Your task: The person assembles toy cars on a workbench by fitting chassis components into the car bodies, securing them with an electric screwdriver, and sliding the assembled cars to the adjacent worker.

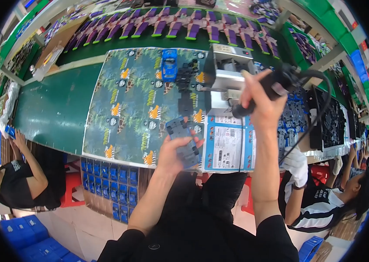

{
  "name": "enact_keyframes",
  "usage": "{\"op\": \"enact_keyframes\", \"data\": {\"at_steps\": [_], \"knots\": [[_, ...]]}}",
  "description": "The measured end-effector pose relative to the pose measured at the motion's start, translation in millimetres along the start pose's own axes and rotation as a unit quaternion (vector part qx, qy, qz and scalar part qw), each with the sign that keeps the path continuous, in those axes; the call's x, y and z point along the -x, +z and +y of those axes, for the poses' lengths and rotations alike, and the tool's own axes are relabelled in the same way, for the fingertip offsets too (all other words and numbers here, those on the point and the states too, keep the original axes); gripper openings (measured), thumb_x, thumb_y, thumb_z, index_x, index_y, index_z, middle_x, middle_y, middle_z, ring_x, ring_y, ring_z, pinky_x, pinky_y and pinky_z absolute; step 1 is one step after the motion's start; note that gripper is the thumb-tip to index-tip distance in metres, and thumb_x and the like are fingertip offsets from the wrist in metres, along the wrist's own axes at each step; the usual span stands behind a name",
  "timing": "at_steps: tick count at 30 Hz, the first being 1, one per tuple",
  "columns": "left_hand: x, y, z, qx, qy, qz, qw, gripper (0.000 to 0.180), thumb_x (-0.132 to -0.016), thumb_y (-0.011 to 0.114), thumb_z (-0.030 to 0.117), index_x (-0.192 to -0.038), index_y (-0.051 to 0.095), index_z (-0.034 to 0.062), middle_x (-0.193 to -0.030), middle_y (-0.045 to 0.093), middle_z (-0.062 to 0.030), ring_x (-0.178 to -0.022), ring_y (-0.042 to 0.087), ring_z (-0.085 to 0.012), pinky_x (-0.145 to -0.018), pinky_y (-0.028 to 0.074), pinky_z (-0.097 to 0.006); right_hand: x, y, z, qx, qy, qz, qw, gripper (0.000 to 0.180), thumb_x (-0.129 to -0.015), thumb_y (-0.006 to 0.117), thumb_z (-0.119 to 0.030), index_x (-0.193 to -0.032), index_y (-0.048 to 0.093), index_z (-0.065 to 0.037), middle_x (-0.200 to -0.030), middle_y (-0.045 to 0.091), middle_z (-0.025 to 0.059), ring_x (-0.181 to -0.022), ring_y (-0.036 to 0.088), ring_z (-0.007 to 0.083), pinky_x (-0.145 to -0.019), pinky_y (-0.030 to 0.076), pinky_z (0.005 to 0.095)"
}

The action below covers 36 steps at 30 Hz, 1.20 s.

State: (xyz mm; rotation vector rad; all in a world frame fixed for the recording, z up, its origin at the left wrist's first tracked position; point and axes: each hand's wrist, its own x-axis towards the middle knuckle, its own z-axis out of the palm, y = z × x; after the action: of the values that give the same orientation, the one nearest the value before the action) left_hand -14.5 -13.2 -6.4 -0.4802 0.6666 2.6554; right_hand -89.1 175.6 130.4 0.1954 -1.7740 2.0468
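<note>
While the left hand [173,153] grips a grey toy chassis [182,140] above the worktop [53,105], the right hand [261,102] is closed around a black corded tool [276,87].

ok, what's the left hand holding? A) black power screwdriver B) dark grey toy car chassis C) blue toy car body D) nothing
B: the left hand grips a dark grey toy car chassis over the printed sheet's near edge, while the black power screwdriver is in the right hand and the blue toy car body lies on the sheet.
</note>
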Motion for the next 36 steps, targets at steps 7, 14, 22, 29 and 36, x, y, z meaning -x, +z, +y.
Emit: {"op": "enact_keyframes", "data": {"at_steps": [7,14,22,29,36], "knots": [[0,2,-4,-0.079,0.045,-0.035,0.995,0.073,-0.073,0.068,-0.009,-0.140,0.045,0.0108,-0.110,0.060,-0.0088,-0.092,0.065,-0.0218,-0.080,0.058,-0.045,79,-1,-23,-0.273,0.011,-0.143,0.951,0.024,-0.088,0.066,-0.018,-0.095,0.050,-0.002,-0.066,0.052,0.0079,-0.051,0.051,0.0173,-0.052,0.048,0.0331],[-2,-1,-7,-0.100,0.044,-0.015,0.994,0.072,-0.071,0.067,-0.009,-0.137,0.048,0.0101,-0.111,0.060,-0.0087,-0.092,0.065,-0.0216,-0.075,0.058,-0.042,105,8,-18,-0.194,0.051,-0.133,0.971,0.028,-0.087,0.066,-0.023,-0.095,0.048,-0.003,-0.066,0.051,0.0070,-0.049,0.050,0.0166,-0.051,0.047,0.0316],[-5,3,-9,-0.092,0.016,-0.011,0.996,0.056,-0.070,0.065,-0.009,-0.123,0.050,0.0036,-0.106,0.061,-0.0095,-0.089,0.065,-0.0224,-0.072,0.058,-0.039,108,13,-9,-0.168,0.124,-0.176,0.962,0.030,-0.070,0.081,0.000,-0.080,0.054,-0.005,-0.070,0.063,0.0064,-0.062,0.059,0.0131,-0.064,0.048,0.0265],[-5,9,-4,-0.060,-0.019,-0.004,0.998,0.050,-0.069,0.063,-0.011,-0.116,0.052,0.0004,-0.102,0.062,-0.0096,-0.086,0.065,-0.0217,-0.072,0.057,-0.038,98,18,0,-0.239,0.122,-0.204,0.941,0.034,-0.068,0.085,-0.006,-0.076,0.053,-0.004,-0.062,0.060,0.0059,-0.052,0.055,0.0136,-0.054,0.045,0.0261],[-1,15,0,-0.066,-0.037,0.021,0.997,0.066,-0.068,0.063,-0.008,-0.132,0.051,0.0052,-0.105,0.061,-0.0081,-0.091,0.063,-0.0223,-0.083,0.053,-0.037,103,19,-3,-0.205,0.080,-0.213,0.952,0.033,-0.066,0.085,-0.005,-0.074,0.053,-0.004,-0.061,0.059,0.0077,-0.051,0.054,0.0149,-0.050,0.044,0.0262]]}}
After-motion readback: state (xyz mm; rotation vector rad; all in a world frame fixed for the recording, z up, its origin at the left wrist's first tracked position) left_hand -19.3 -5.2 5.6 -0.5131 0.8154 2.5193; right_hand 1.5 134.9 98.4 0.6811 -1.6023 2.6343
